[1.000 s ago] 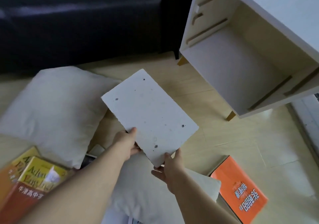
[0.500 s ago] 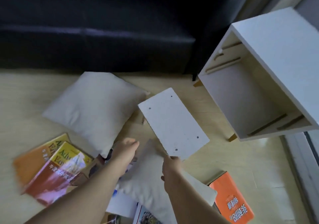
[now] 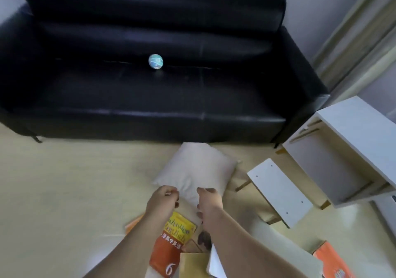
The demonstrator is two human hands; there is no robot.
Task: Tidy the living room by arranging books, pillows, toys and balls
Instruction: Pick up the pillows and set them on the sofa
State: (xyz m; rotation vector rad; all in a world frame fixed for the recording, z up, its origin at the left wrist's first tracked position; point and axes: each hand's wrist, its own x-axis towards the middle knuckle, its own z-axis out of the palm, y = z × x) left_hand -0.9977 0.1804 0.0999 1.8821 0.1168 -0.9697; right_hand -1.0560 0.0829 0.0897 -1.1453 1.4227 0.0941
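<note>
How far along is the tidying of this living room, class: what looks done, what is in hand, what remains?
Done: little shows; a ball sits on the sofa. In hand: the left hand and right hand reach the near edge of the floor pillow; whether the grip has closed is unclear. Left: the yellow book, orange book and white board lie on the floor.

— What colours do you have in front of you?

— Your sofa (image 3: pixel 150 80) is glossy black, and the ball (image 3: pixel 155 61) on its seat is pale blue-green with white patches. The pillow (image 3: pixel 196 170) is plain off-white on a pale cream floor (image 3: pixel 64 192).

— And the books?

— Your textbook (image 3: pixel 174 241) has a yellow top, orange-red bottom, and a white "6". Another book (image 3: pixel 331 262) is bright orange. The cabinet (image 3: pixel 360 136) and the loose panel (image 3: pixel 280 192) are white.
</note>
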